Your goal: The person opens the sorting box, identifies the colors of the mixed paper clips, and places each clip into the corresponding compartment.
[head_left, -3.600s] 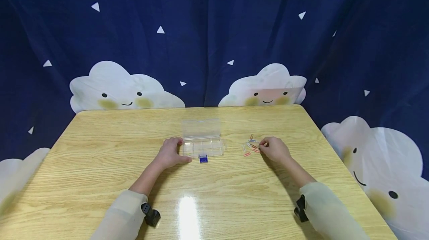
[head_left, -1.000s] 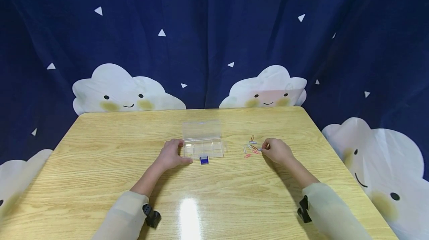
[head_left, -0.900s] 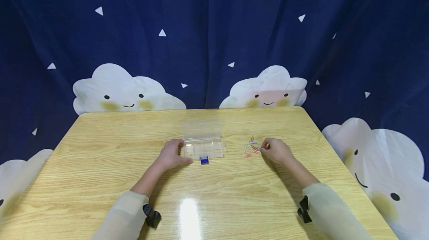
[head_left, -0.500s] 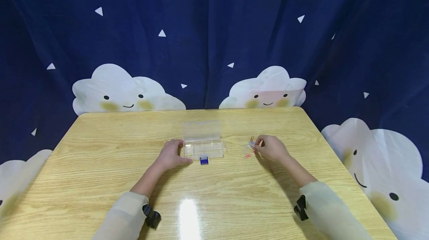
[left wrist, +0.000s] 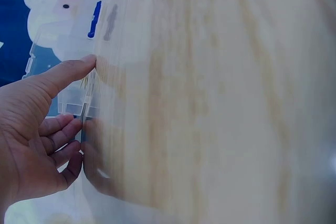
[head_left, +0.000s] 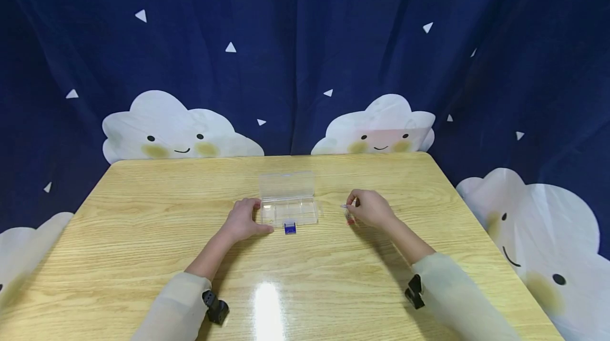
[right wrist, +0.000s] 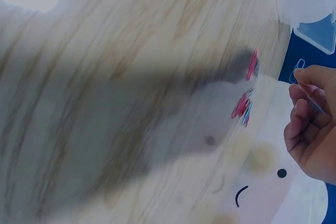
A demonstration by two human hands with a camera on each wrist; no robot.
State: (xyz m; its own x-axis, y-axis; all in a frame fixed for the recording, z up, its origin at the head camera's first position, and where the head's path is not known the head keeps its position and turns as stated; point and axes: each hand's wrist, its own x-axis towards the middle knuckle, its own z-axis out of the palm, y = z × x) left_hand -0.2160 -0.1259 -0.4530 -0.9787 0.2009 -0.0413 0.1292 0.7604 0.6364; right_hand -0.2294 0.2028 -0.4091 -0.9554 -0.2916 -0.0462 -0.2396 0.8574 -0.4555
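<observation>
My left hand (head_left: 244, 219) holds the left end of the clear plastic box (head_left: 296, 207) at the centre of the head view, its thumb at the front left corner and its fingers along the left side, further back. The box sits flat on the wooden table (head_left: 295, 267), its lid (head_left: 287, 185) swung up and back toward the top of the frame. Dividers split the inside into compartments, and a blue latch (head_left: 290, 228) sticks out from the front edge, toward the bottom of the frame.

Right of centre, my right hand (head_left: 374, 207) pinches one pale blue paper clip (right wrist: 296, 70) between thumb and forefinger; the right wrist view shows its loop poking out past my fingertips, at the right edge. Below my hand in the head view, and right of centre in the wrist view, a few more paper clips (right wrist: 242, 105) lie on the table, mostly red or pink. Behind everything, a dark blue curtain (head_left: 343, 28) printed with smiling clouds fills the upper half.
</observation>
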